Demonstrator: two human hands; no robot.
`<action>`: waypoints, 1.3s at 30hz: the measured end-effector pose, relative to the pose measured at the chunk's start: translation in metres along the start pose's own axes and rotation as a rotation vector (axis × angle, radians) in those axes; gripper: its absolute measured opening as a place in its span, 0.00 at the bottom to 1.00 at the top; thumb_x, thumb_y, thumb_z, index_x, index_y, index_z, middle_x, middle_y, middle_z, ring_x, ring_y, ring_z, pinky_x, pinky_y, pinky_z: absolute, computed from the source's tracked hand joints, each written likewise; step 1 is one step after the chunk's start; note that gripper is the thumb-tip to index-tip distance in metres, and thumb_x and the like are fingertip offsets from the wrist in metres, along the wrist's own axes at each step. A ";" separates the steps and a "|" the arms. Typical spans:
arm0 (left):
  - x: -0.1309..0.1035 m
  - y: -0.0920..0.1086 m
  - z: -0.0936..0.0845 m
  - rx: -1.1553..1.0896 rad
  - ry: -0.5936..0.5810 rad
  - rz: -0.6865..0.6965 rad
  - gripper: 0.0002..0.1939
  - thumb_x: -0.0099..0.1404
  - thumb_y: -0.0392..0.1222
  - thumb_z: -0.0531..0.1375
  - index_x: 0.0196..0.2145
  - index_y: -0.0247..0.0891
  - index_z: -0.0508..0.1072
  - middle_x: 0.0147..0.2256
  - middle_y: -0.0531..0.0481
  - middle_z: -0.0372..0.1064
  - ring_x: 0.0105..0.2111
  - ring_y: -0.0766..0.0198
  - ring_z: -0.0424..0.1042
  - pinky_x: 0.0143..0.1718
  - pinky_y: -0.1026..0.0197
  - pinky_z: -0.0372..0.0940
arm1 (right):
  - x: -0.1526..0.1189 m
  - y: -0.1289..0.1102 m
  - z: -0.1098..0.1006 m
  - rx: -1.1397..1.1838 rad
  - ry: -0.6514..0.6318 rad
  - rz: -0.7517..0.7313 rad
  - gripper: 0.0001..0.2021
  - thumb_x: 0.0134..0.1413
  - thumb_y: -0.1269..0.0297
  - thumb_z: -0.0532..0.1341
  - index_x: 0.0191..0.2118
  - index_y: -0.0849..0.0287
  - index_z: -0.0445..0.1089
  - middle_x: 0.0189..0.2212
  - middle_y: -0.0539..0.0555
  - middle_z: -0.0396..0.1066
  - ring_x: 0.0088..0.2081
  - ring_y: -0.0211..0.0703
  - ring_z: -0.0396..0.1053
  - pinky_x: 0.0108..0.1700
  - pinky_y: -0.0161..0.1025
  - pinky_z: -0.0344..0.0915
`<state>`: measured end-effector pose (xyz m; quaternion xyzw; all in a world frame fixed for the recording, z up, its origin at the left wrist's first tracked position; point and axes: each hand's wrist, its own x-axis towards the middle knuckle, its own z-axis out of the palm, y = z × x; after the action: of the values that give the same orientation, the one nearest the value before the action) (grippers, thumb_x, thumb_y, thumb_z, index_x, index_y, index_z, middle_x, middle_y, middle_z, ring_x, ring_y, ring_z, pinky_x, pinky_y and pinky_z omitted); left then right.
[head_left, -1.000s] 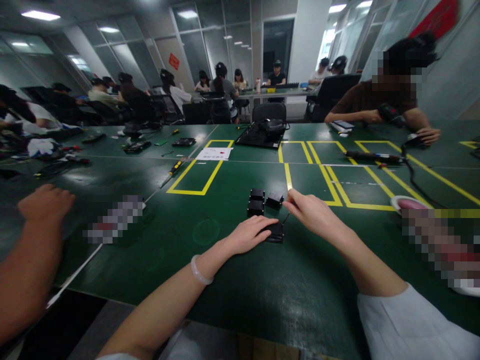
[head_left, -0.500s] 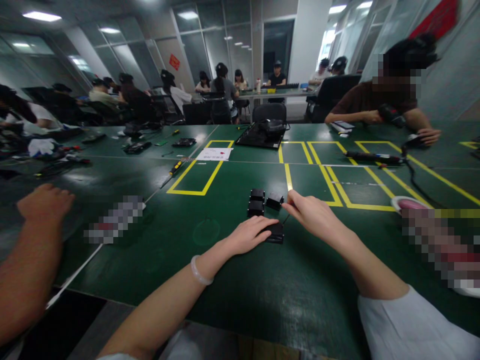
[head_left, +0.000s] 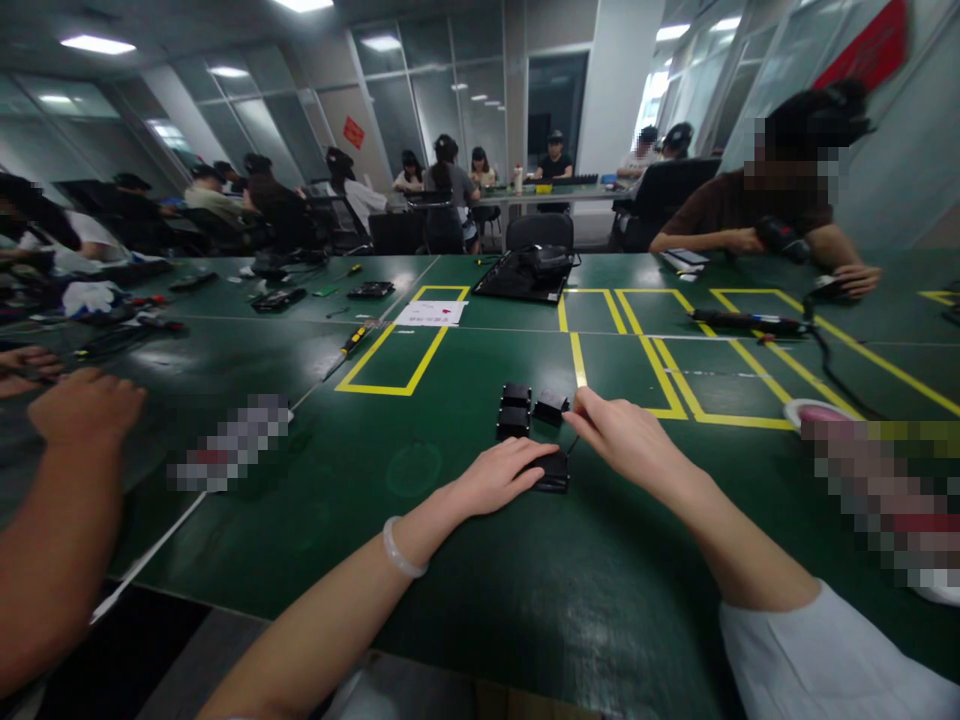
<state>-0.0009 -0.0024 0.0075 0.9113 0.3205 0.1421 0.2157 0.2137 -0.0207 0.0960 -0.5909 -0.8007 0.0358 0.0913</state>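
My left hand (head_left: pixel 504 472) lies flat on a small black block (head_left: pixel 553 470) on the green table (head_left: pixel 465 560), pressing it down. My right hand (head_left: pixel 628 438) is closed around a thin dark tool whose tip (head_left: pixel 573 441) points down at that block. Just beyond stand a pair of similar black blocks (head_left: pixel 514 410) and a third one (head_left: pixel 550 405), close to my right fingertips. A pale bangle (head_left: pixel 402 550) circles my left wrist.
Another person's arm and hand (head_left: pixel 82 412) rest on the table at the left. Yellow tape rectangles (head_left: pixel 397 355) mark the table. Farther off lie a screwdriver (head_left: pixel 349 343), a paper sheet (head_left: pixel 430 313) and a black tray (head_left: pixel 525 272). A person sits across at the right; a pink-rimmed dish (head_left: pixel 817 411) is right.
Both my hands stay on the block and the tool. The view has tipped slightly, so everything sits a little lower in the frame.
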 end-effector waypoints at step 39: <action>0.000 0.002 -0.001 -0.001 -0.003 -0.004 0.21 0.74 0.48 0.46 0.61 0.47 0.58 0.54 0.48 0.64 0.52 0.58 0.64 0.55 0.55 0.59 | 0.000 0.008 0.005 0.068 -0.007 -0.084 0.06 0.64 0.63 0.46 0.42 0.56 0.56 0.28 0.52 0.70 0.26 0.40 0.65 0.26 0.34 0.46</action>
<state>-0.0006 -0.0033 0.0095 0.9107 0.3220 0.1407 0.2169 0.2204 -0.0181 0.0898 -0.5534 -0.8234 0.0609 0.1100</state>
